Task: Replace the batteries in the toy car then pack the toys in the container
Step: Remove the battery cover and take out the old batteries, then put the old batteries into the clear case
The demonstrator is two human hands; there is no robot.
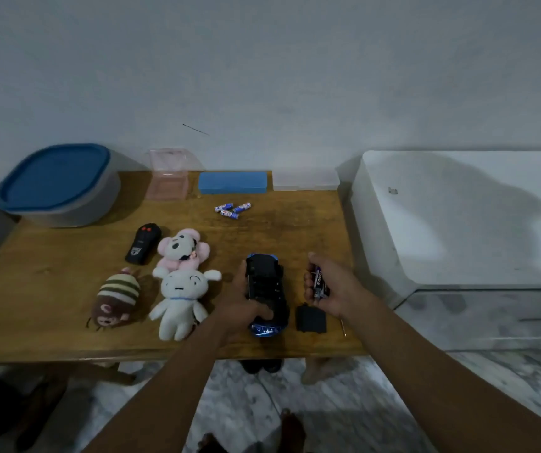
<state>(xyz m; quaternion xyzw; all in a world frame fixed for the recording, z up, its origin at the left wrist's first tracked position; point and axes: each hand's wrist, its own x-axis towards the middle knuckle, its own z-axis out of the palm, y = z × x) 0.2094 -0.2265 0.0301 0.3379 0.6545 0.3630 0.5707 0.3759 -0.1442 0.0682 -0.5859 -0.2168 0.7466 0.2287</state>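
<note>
Blue toy car (264, 282) upside down; blue-white batteries (232, 209) clustered well beyond it.

The room is dim, and the colours come out flat and greyish-blue. Light reaches me softly from the left: the container (60, 188) throws its shadow rightward onto the wall (262, 76) and the counter (50, 263), and a broad, blurry shadow lies across the white cabinet (442, 197) on my right. The whole picture is soft and slightly grainy. The wide lens bows the counter's near edge and stretches my forearms (164, 387) toward the bottom corners.
</note>
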